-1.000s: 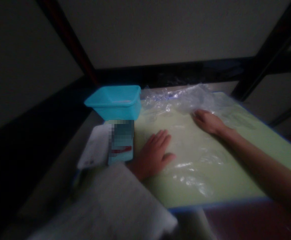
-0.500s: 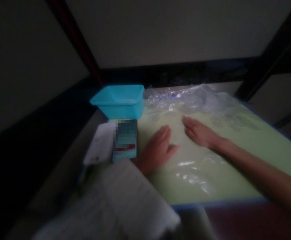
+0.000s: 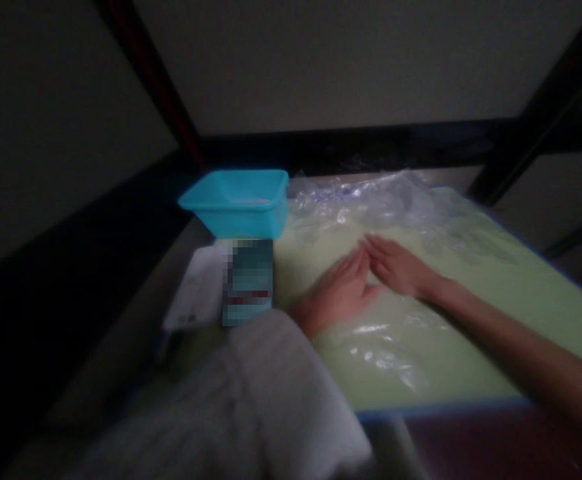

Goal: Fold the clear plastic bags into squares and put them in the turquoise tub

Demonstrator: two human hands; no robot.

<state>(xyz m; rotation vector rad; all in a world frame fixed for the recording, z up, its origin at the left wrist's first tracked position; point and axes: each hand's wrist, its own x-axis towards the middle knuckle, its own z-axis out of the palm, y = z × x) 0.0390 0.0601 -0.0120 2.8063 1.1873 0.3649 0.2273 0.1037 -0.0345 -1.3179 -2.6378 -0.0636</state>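
"Where's the clear plastic sheet?"

"On the yellow-green tabletop, seemingly under my hands."

"How far along?"

"The middle looks mostly flat; wrinkles show nearer me, and the far end is bunched."

"Holding anything?"

"No: my left hand, blurred, and right hand lie flattened, fingers extended, fingertips about meeting."

Before your basin, a flat item is lying; to the basin's right, film is lying on the table, while your left hand and right hand are resting nearer you.
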